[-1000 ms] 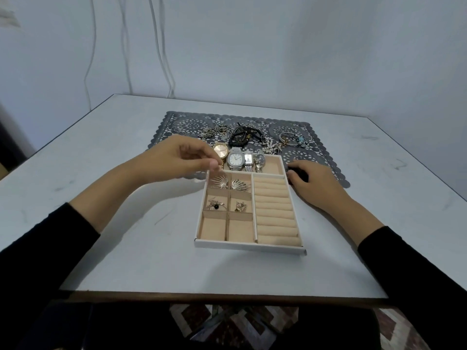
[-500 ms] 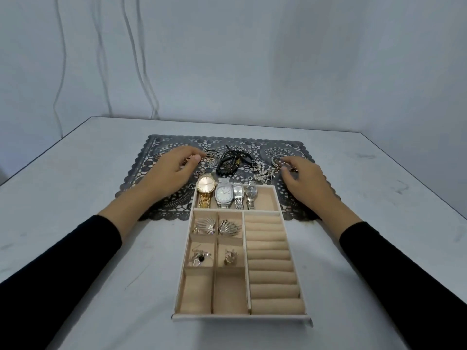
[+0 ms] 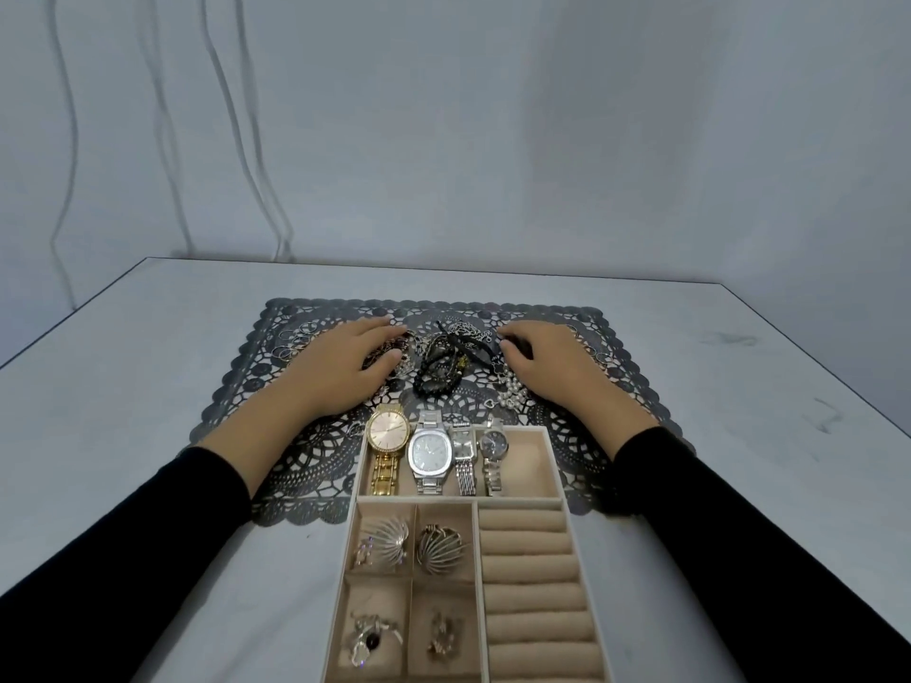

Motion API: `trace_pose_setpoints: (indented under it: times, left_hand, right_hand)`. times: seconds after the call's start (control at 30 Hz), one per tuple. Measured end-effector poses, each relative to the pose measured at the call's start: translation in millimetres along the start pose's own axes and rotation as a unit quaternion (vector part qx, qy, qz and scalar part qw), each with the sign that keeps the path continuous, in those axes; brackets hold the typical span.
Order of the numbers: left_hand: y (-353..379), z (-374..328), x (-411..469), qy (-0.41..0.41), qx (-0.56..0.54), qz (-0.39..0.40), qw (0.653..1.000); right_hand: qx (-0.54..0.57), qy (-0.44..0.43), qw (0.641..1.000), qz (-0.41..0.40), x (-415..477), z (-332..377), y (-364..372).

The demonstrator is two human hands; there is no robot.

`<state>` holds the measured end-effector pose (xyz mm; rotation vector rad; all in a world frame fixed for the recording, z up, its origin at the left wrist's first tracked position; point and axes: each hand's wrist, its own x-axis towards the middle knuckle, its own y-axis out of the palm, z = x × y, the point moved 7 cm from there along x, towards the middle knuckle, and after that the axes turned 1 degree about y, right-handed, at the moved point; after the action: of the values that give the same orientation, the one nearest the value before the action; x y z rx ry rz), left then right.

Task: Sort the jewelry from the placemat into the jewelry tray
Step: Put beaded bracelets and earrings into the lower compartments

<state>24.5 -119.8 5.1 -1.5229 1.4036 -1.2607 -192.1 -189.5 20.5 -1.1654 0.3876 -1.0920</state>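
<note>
Both hands are now sitting out on the placemat (image 3: 636, 386), having come forward off the tray edge over the last second — the reach for the next pieces is starting. Left hand (image 3: 340, 367) is lying palm-down over a tangle of chain bracelets (image 3: 402, 350), thumb and fingers curling loosely round it; can't tell yet if it's actually gripping. Right hand (image 3: 547, 362) is curling over something dark at its fingertips (image 3: 512, 343), with a pearl bracelet (image 3: 510, 394) just beside it — grip unclear too.

The jewelry tray (image 3: 554, 465) is sitting close to the camera, overlapping the mat's near edge. 4 watches (image 3: 430, 453) are lying in its top compartment, earrings are filling 4 small cells, the ring rolls (image 3: 530, 569) are looking bare.

Still on the mat: black beaded bracelets (image 3: 438, 364) between the hands and thin rings (image 3: 291, 345) far left. Judging by that, the bracelets and rings are remaining — roughly halfway.
</note>
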Motion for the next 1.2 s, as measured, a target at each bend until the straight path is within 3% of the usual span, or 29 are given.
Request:
trace_pose_setpoints:
  times: [0.43, 0.6, 0.77, 1.07, 1.2]
  left_hand:
    - [-3, 4, 8, -0.002, -0.040, -0.002, 0.999]
    - [-3, 6, 7, -0.002, -0.058, -0.008, 0.998]
    - [-5, 6, 5, 0.001, -0.059, -0.020, 0.998]
    - [-5, -28, 7, 0.137, -0.058, -0.019, 0.989]
    - [-5, -27, 6, 0.140, -0.055, -0.007, 0.989]
  right_hand:
    - [0.124, -0.033, 0.992, -0.007, 11, 10, -4]
    - [0.127, -0.054, 0.990, 0.032, 9, 14, 3]
    - [0.118, -0.036, 0.992, 0.023, 10, 6, 1]
    - [0.118, -0.099, 0.988, 0.012, 12, 37, 3]
    - [0.072, -0.136, 0.987, 0.041, 14, 51, 15]
